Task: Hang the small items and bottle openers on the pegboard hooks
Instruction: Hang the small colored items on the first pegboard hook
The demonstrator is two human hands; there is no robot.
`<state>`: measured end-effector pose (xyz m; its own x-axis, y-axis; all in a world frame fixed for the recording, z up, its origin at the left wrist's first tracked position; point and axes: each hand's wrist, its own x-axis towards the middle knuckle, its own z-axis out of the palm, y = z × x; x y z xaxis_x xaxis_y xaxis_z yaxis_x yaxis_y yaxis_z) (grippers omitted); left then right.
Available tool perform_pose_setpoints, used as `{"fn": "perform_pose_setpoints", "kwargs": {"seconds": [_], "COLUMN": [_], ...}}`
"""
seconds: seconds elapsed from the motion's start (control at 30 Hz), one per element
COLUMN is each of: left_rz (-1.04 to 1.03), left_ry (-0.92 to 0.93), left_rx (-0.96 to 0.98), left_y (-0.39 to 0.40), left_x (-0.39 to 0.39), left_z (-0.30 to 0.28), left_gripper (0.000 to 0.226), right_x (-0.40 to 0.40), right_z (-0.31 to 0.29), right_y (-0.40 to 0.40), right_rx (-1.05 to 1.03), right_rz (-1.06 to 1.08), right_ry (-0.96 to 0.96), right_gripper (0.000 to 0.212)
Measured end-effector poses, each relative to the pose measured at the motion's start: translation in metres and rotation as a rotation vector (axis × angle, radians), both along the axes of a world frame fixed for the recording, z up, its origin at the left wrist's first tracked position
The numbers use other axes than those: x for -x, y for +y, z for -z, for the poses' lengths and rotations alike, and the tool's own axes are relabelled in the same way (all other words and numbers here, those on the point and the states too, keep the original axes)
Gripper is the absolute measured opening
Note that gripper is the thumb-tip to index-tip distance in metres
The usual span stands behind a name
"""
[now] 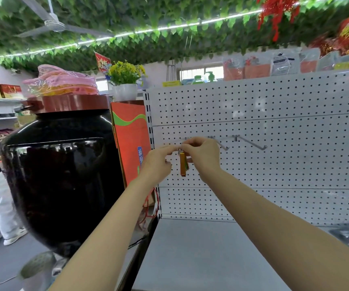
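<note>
The bottle openers (183,163) are being pinched at their key ring by left hand (158,162) and right hand (200,153), fingers clamped together. Being judged light and rigid, they are best being gripped by the ring.

A single wide-angle view from the person's head, facing forward and slightly down, close to a white pegboard (274,127) at arm's reach, shelf (200,255) below.

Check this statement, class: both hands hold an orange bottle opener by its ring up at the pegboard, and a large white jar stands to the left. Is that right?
One detail is wrong: the large jar to the left is glossy black, not white. The head view shows it. The rest stands: the left hand and right hand hold the orange bottle opener by its ring at the pegboard.
</note>
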<state>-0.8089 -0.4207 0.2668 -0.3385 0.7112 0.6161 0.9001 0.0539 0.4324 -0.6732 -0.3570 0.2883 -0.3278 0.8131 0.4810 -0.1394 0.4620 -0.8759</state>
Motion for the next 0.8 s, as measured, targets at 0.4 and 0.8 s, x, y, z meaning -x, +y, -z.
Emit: {"fn": "perform_pose_setpoints", "kwargs": {"seconds": [0.4,0.8], "left_rz": [0.034,-0.223], "left_ry": [0.133,0.136], "left_rx": [0.049,0.051], "left_y": [-0.002,-0.018], "left_x": [0.010,0.002], "left_z": [0.002,0.040], "left_gripper": [0.084,0.035], "right_x": [0.019,-0.011], "right_z": [0.017,0.046], "right_y": [0.015,0.014], "right_rx": [0.044,-0.265], "right_rz": [0.076,0.290], "right_ry": [0.005,-0.227], "right_gripper": [0.019,0.018]}}
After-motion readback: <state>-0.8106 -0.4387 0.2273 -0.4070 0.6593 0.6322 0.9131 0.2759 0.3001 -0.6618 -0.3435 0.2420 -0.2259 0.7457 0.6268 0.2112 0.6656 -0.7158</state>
